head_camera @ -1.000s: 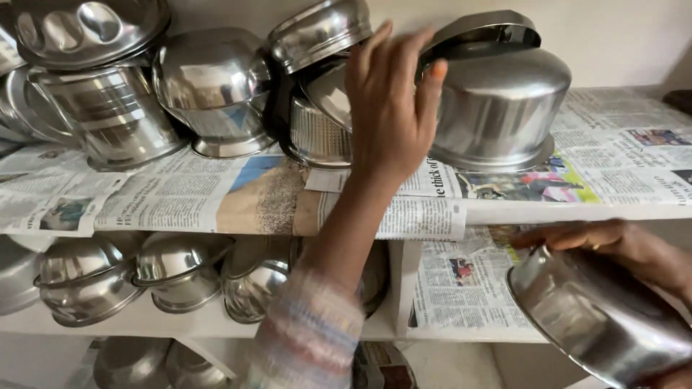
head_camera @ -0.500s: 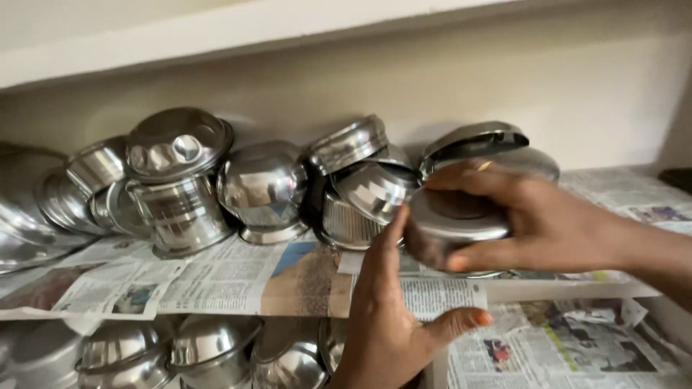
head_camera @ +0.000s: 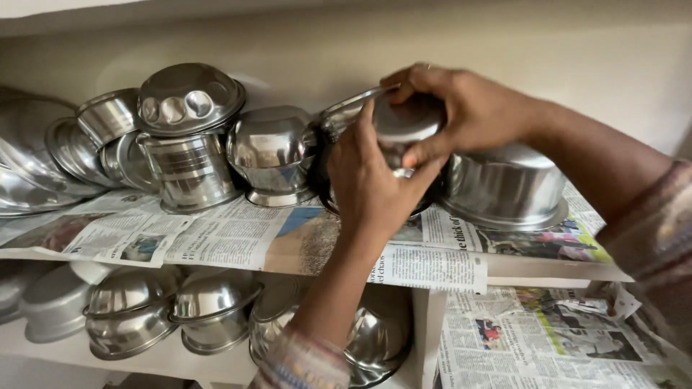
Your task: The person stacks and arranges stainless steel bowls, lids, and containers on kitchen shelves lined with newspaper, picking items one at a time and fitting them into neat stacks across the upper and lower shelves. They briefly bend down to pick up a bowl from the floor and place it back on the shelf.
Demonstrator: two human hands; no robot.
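Both my hands are on a small steel pot (head_camera: 408, 124) held at the upper shelf, in front of a tilted steel vessel (head_camera: 333, 122). My right hand (head_camera: 461, 108) grips the pot from above and the right. My left hand (head_camera: 371, 180) presses against its left and lower side, fingers spread over it. A large upturned steel pot (head_camera: 504, 187) stands just to the right on the newspaper-lined shelf (head_camera: 238, 241).
Left of my hands stand a round steel bowl (head_camera: 272, 155), a steel jug topped by a dimpled plate (head_camera: 189, 97), and leaning plates (head_camera: 43, 155). The lower shelf holds several steel bowls (head_camera: 213, 310) and newspaper (head_camera: 548, 338) at the right.
My right hand carried the small pot up from the lower right to the upper shelf. My left hand dropped, then rose again and closed on the pot's left side.
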